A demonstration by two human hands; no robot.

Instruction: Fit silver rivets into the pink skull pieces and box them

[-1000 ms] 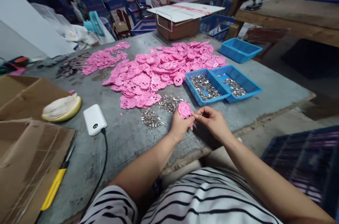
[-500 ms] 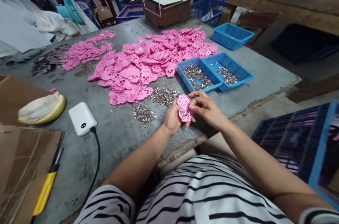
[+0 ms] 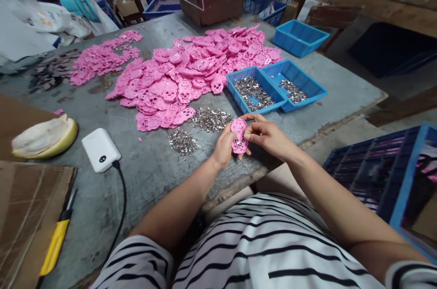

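A pink plastic shell (image 3: 239, 130) is held upright over the near table edge, its recessed inside turned up, with small shiny metal bits in its lower part. My left hand (image 3: 222, 149) grips it from the left, thumb on its face and fingers behind. From the right, my right hand (image 3: 268, 138) brings thumb and forefinger pinched together against the shell's edge; whatever lies between those fingertips is too small to make out. Just beyond my hands are two heaps of small metal pieces, a larger pile (image 3: 211, 119) and a smaller pile (image 3: 183, 141).
A large mound of pink shells (image 3: 191, 68) covers the table's middle. Beside it stand two blue trays (image 3: 254, 111) with metal pieces and another blue tray (image 3: 300, 38). Leftward lie a white power bank (image 3: 100, 149), a fruit rind (image 3: 48, 139) and a yellow-handled screwdriver (image 3: 56, 245).
The view has shifted slightly, so the table things sit a little higher and further left. Both hands keep the shell in nearly the same place, with the right fingertips still at its edge.
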